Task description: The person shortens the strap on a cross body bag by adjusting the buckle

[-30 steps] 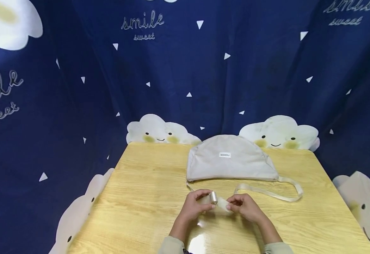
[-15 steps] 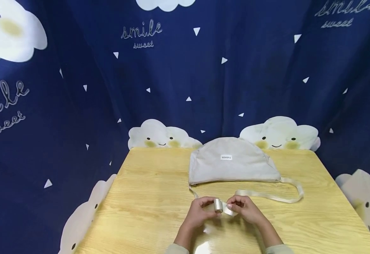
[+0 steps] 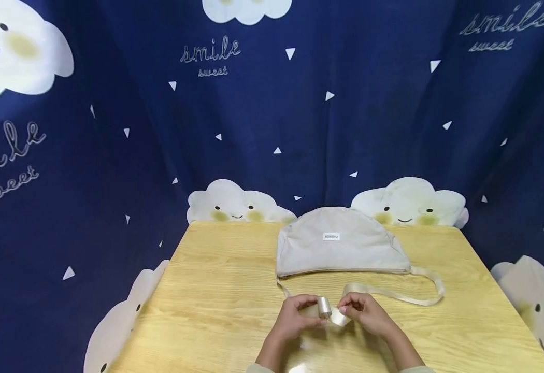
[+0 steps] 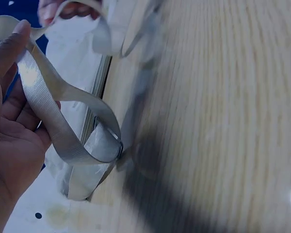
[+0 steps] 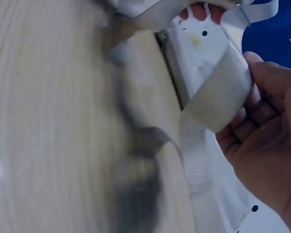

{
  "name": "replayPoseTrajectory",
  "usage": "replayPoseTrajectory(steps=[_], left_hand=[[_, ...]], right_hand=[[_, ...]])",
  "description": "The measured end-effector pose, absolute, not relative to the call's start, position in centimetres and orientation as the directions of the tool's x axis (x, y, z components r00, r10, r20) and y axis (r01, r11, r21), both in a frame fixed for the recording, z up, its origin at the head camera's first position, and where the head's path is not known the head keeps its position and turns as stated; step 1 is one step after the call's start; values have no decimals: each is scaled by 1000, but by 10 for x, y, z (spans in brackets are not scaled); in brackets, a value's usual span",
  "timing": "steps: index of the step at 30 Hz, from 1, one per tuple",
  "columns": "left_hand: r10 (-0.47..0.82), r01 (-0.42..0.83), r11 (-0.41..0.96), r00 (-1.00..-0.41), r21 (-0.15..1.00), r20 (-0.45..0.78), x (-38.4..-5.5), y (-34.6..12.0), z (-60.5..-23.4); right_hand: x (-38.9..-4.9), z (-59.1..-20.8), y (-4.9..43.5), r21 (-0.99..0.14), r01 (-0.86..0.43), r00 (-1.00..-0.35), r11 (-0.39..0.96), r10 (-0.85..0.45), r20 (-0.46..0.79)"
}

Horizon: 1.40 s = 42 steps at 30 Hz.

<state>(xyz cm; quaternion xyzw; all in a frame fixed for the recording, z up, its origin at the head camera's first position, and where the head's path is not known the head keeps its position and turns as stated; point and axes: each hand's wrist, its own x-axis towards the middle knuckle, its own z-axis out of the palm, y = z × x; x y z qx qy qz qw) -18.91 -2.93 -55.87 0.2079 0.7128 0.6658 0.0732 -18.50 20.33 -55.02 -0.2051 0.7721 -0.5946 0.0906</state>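
Note:
A pale beige handbag (image 3: 342, 254) with a small "FASHION" label (image 3: 331, 237) lies on the wooden table. Its flat strap (image 3: 393, 294) runs from the bag's right end towards my hands. My left hand (image 3: 291, 320) pinches the strap between thumb and fingers, and a folded loop (image 4: 43, 107) hangs below the thumb in the left wrist view. Close on the right, my right hand (image 3: 367, 313) pinches another stretch of the same strap, its broad face (image 5: 220, 92) showing in the right wrist view. A short piece of strap spans the two hands.
The wooden table (image 3: 220, 269) extends on both sides of the bag. A dark blue curtain (image 3: 253, 114) printed with clouds and triangles hangs behind and around it. A bright light reflection shows near the table's front edge.
My left hand has moved a little to the right, closer to my right hand. The strap between them has shifted and turned. The bag stays in place while the head view tilts slightly.

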Motion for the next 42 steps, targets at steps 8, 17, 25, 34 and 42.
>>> replayPoseTrajectory(steps=[8,17,25,34,42], left_hand=[[376,183,36,-913,982,157,-188,-32,-559],[354,178,23,-922,984,159,-193,-33,-549],[401,182,-14,-900,983,173,-194,-29,-555],[354,171,-13,-921,985,164,-199,-40,-553],[372,167,-28,-913,986,165,-196,-49,-532]], right_hand=[[-186,-547,196,-963,-122,-878,240,-478,-8],[-182,-546,188,-956,-149,-924,251,-379,44],[-186,-543,179,-980,-151,-925,131,-367,94],[-196,-547,187,-939,-212,-895,270,-439,75],[-195,-535,198,-878,-335,-852,341,-507,128]])
